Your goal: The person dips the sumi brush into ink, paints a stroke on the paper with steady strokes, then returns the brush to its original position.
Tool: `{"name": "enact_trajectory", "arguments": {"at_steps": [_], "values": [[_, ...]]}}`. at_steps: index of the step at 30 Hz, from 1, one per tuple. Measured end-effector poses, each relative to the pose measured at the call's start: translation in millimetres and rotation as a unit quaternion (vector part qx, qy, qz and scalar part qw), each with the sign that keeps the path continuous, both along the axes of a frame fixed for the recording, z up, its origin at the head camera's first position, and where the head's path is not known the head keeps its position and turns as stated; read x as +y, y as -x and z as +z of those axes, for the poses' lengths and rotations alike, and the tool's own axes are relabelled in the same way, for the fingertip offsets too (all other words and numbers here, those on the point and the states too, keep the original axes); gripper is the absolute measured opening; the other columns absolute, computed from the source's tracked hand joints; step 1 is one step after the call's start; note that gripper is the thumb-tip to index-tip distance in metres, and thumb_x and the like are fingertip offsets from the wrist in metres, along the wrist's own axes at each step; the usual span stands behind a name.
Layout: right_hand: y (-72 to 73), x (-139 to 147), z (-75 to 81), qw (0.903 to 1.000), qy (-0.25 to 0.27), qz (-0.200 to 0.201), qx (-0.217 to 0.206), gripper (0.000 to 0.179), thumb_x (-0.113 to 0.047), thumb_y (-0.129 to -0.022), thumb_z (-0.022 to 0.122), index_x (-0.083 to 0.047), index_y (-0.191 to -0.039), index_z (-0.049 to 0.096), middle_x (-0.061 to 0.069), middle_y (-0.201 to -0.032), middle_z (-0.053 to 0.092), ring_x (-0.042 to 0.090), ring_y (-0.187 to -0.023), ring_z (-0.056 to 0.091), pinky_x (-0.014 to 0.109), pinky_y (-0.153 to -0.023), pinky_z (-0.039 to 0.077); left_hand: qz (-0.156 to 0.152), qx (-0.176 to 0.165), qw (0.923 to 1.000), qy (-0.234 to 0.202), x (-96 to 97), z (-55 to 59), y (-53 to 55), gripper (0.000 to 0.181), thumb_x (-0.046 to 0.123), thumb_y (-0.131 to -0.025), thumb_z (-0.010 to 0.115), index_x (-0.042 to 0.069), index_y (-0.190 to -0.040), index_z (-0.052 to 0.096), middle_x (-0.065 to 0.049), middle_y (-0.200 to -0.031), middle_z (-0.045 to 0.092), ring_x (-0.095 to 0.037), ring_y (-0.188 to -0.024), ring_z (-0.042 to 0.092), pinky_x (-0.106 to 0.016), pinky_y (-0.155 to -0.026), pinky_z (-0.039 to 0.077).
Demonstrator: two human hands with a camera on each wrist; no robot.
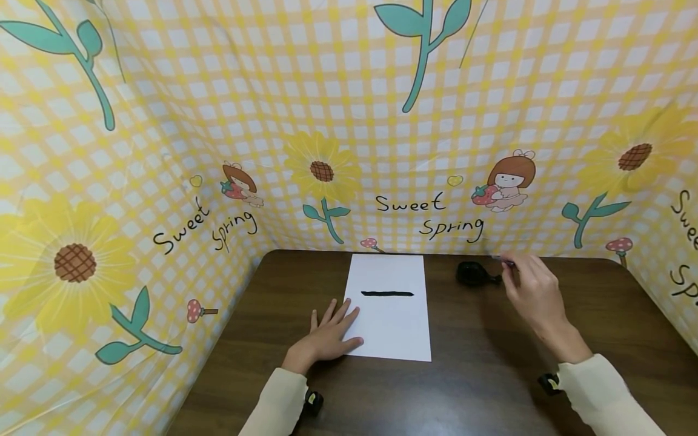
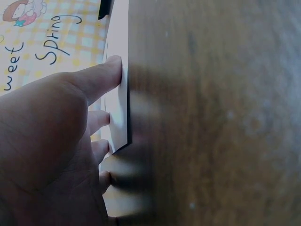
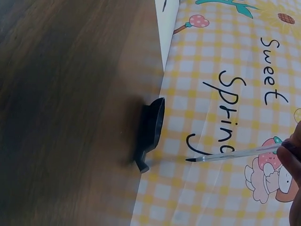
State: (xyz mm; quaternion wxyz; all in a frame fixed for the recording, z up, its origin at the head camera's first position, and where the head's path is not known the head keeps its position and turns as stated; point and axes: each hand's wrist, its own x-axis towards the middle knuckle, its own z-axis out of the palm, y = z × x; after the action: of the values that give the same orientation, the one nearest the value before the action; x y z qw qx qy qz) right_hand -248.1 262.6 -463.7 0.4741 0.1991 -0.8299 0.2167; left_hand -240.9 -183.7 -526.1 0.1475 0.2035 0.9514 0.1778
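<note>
A white sheet of paper (image 1: 392, 330) lies on the table with one thick black horizontal stroke (image 1: 388, 294) across its upper half. My left hand (image 1: 324, 340) rests with spread fingers on the paper's left edge, the thumb near its lower part. In the right wrist view, a slim brush (image 3: 235, 153) with a clear shaft and a dark pointed tip is pinched in the fingers of my right hand (image 1: 537, 300). That hand is beside a small black dish with a short handle (image 1: 471, 274), right of the paper. The brush tip is apart from the dish.
The dark wooden table (image 1: 469, 387) is bounded at the back and sides by a yellow checked cloth (image 1: 382, 145) printed with sunflowers and lettering. Each wrist wears a small black device, such as the right one (image 1: 549, 383).
</note>
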Motion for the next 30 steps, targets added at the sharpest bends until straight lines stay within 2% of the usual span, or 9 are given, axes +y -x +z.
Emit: {"name": "enact_trajectory", "arguments": {"at_steps": [7,10,14,18,23,30], "values": [[-0.1,4,-3.0,0.9993,-0.026,0.018,0.019,0.027,0.013,-0.083,0.076,0.006,-0.109,0.072,0.021,-0.103,0.076,0.037,-0.091,0.07,0.045,-0.075,0.054,0.0,-0.003,1.0,0.004,-0.1,-0.3,1.1,0.079,0.058,-0.107,0.054,0.022,-0.171,0.026,-0.007,-0.182,0.007,-0.042,-0.167,-0.003,-0.08,-0.123,-0.007],[0.1,6,-5.5,0.9985,-0.043,0.025,0.022,0.026,0.01,-0.085,0.076,0.006,-0.11,0.073,0.021,-0.103,0.075,0.037,-0.092,0.07,0.046,-0.074,0.056,0.001,-0.002,1.0,0.005,-0.1,-0.2,1.4,0.078,0.058,-0.107,0.053,0.023,-0.171,0.026,-0.007,-0.182,0.006,-0.042,-0.167,-0.003,-0.08,-0.123,-0.007],[1.2,9,-8.0,0.9966,-0.064,0.041,0.03,0.018,-0.007,-0.102,0.064,0.006,-0.111,0.072,0.02,-0.104,0.075,0.038,-0.093,0.071,0.048,-0.075,0.057,0.001,0.0,1.0,0.004,0.3,0.4,0.8,0.079,0.058,-0.106,0.055,0.022,-0.171,0.027,-0.007,-0.182,0.007,-0.041,-0.167,-0.002,-0.08,-0.123,-0.006],[1.6,11,-9.3,0.9944,-0.081,0.055,0.038,0.042,-0.025,-0.113,0.044,0.006,-0.11,0.072,0.019,-0.104,0.076,0.038,-0.093,0.071,0.049,-0.073,0.058,0.001,0.002,1.0,0.005,0.9,-0.1,0.3,0.08,0.058,-0.106,0.056,0.02,-0.171,0.028,-0.008,-0.182,0.009,-0.042,-0.167,-0.001,-0.081,-0.123,-0.006],[-0.8,15,-11.2,0.9912,-0.115,0.058,0.03,0.047,-0.028,-0.114,0.039,0.005,-0.108,0.073,0.019,-0.105,0.075,0.037,-0.095,0.071,0.048,-0.071,0.059,0.001,0.001,1.0,0.007,0.2,-1.2,0.1,0.08,0.058,-0.106,0.055,0.021,-0.171,0.027,-0.007,-0.182,0.008,-0.042,-0.167,-0.001,-0.08,-0.123,-0.006],[-4.5,20,-15.5,0.9846,-0.164,0.061,0.004,0.055,-0.032,-0.117,0.033,0.004,-0.109,0.073,0.018,-0.11,0.074,0.035,-0.101,0.069,0.047,-0.075,0.061,-0.001,0.002,1.0,0.007,0.2,-1.2,0.7,0.08,0.058,-0.106,0.055,0.021,-0.171,0.027,-0.007,-0.182,0.008,-0.042,-0.167,-0.001,-0.081,-0.123,-0.005]]}}
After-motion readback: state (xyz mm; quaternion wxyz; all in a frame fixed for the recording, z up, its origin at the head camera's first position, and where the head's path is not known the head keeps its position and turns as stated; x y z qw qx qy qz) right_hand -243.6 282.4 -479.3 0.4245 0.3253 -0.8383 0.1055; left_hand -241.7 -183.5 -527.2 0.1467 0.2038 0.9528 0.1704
